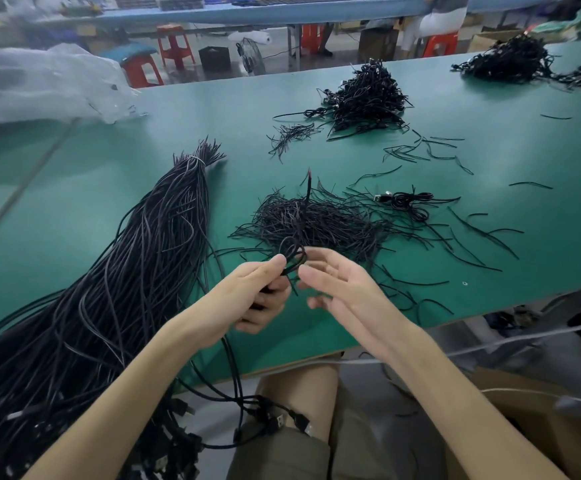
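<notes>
Over the green table, left hand grip tight round a coiled cable, right hand grip slack, empty

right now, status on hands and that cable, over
Left hand grips cable loop. Right hand open, close beside it. Loose tie pile just behind on green table; nothing between the hands.

A factory assembly floor: long green worktable heaped with black cable bundles, red stools behind.
</notes>
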The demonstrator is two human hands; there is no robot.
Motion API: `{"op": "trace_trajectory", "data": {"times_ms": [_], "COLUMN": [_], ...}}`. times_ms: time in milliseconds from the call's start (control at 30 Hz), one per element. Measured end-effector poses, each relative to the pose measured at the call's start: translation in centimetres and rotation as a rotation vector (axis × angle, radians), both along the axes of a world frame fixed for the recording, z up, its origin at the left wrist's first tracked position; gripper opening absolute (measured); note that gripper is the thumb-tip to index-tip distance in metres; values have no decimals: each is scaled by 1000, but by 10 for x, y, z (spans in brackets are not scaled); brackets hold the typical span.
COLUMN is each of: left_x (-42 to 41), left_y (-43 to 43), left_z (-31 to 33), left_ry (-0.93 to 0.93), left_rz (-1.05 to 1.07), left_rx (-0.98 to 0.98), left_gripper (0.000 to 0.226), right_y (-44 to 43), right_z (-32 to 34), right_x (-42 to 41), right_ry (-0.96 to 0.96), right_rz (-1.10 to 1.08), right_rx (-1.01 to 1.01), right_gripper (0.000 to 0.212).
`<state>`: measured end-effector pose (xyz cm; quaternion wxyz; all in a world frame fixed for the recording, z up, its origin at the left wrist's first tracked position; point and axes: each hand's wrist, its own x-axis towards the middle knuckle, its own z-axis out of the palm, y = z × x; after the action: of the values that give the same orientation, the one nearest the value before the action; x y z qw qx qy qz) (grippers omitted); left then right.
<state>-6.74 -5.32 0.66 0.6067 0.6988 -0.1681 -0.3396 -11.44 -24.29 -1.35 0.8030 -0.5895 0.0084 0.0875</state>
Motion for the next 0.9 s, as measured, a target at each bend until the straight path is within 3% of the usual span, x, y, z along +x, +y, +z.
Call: {"op": "trace_trajectory", "data": {"times_ms": [100, 233, 500, 700, 900], "left_x": [-3, -5, -7, -17, -23], "left_y": [4, 2, 4, -15, -27], "left_z": [3, 6, 7, 7, 7], "left_ry": [94, 123, 55, -53, -102], "left_rz": [-100, -199, -119, 153, 326], "left_rx": [-61, -111, -46, 68, 86], "left_gripper": [45, 46, 46, 50, 38], "right_y": [-8, 1, 5, 13, 18], "right_z": [7, 10, 7, 6, 6], "right_x": [3, 1, -10, -16, -19], "right_ry": [-120, -188, -260, -344, -480], "right_rz": [134, 228, -7, -130, -222], "right_rx": [-9, -114, -401, -496, -677], "right_gripper": [63, 56, 33, 11, 14]}}
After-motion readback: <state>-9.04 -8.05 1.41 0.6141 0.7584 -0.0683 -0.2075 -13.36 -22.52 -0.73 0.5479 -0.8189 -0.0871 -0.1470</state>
